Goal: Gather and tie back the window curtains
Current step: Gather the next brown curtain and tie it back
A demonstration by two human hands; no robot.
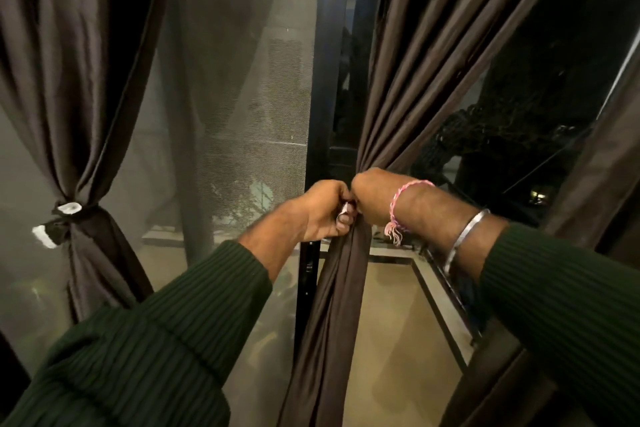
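Curtain, brown, right-hand panel [408, 87], gathered into a narrow bunch before the dark window frame [325, 80] and gripped at its waist by left hand [325, 210] and right hand [372, 192] (knuckles touching), while the left-hand curtain [79, 80] is seen bound by a tie-back [69, 218].
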